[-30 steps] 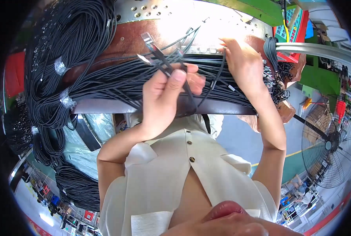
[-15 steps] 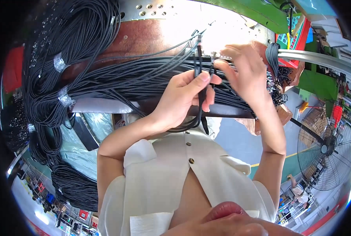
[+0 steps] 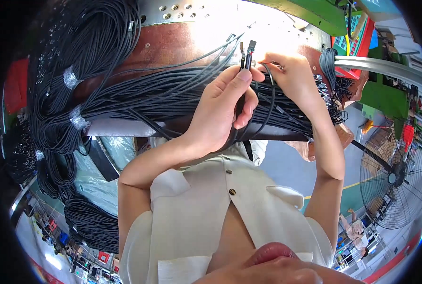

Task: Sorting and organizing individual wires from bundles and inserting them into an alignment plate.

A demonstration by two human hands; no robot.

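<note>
Closed around several black cables, my left hand (image 3: 223, 102) is above the front edge of the bench. Small metal-tipped connector ends (image 3: 249, 54) stick up past its thumb and fingertips. To its right, my right hand (image 3: 296, 80) is pinched on a black cable (image 3: 272, 92), which bows down between the two hands. That cable's tip is partly hidden by my right fingers and lost in glare. Below and behind both hands lies a thick bundle of black cables (image 3: 168, 94), stretched across the bench. A few thin grey cables (image 3: 197, 59) run above the bundle.
Coiled black cables (image 3: 100, 42) bound with clear wrap hang at the left. A metal plate with holes (image 3: 152, 10) lies at the back, under bright light. On the right are a metal rail (image 3: 381, 66), a red crate (image 3: 369, 38) and a large fan (image 3: 395, 175). Another person (image 3: 357, 232) is far off.
The connector ends in my left hand now stand up side by side above its fingers. My right hand's fingers have closed on a cable, which now bows out to the right.
</note>
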